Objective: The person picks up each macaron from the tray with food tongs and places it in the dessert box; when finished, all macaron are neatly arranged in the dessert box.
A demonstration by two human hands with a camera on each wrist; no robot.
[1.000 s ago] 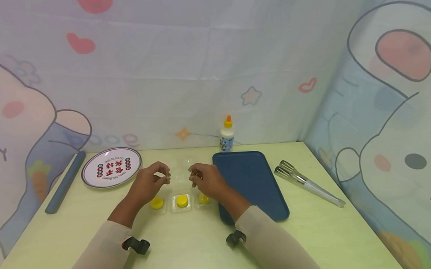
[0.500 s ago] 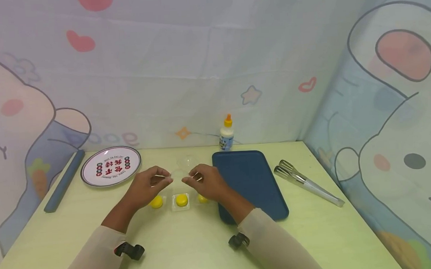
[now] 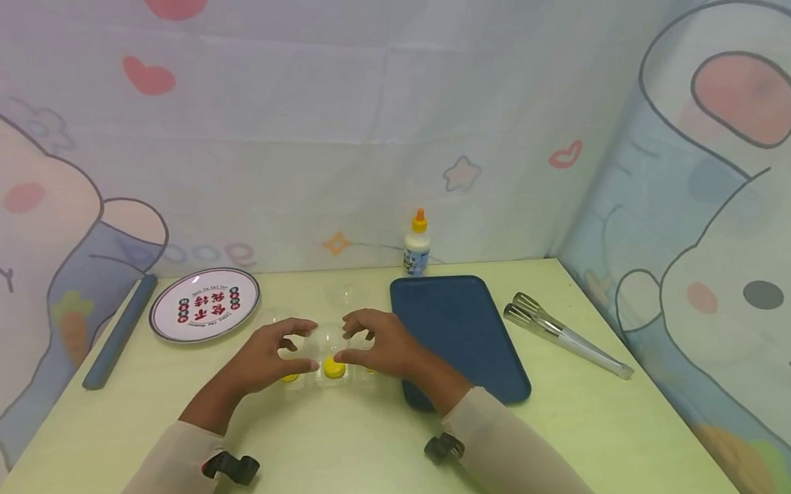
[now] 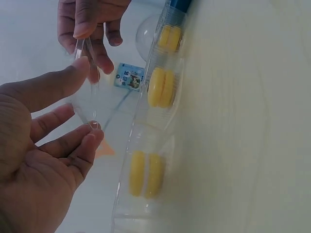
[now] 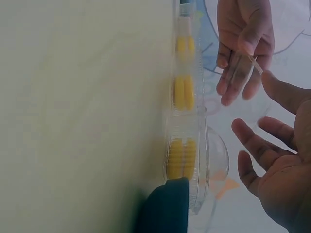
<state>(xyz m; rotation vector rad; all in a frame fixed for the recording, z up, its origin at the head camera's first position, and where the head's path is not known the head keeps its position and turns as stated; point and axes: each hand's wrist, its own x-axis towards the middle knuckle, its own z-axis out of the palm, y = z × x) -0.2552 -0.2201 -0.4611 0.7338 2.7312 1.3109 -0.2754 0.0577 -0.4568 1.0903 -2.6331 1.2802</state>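
A clear domed plastic lid (image 3: 329, 341) is held between both hands, close over the middle yellow macaron (image 3: 334, 367) in its clear plastic base. My left hand (image 3: 276, 353) grips one side of the lid, thumb toward me and fingers at the far edge. On the opposite side, my right hand (image 3: 384, 341) pinches the rim the same way. In the left wrist view the lid stands between the two hands. A left macaron (image 4: 146, 174) and a right macaron (image 5: 181, 159) sit in their own clear bases, each partly covered by a hand in the head view.
Behind the hands lies another clear dome (image 3: 346, 295). A dark blue tray (image 3: 452, 325) stands right of the hands, with metal tongs (image 3: 565, 335) beyond. White plate (image 3: 206, 305), grey-blue bar (image 3: 121, 333) and glue-like bottle (image 3: 417, 246) sit toward the back.
The hands came together on the lid over the far side of the bases. They then brought it toward me, over the middle macaron, with thumbs and fingers spread wider around it.
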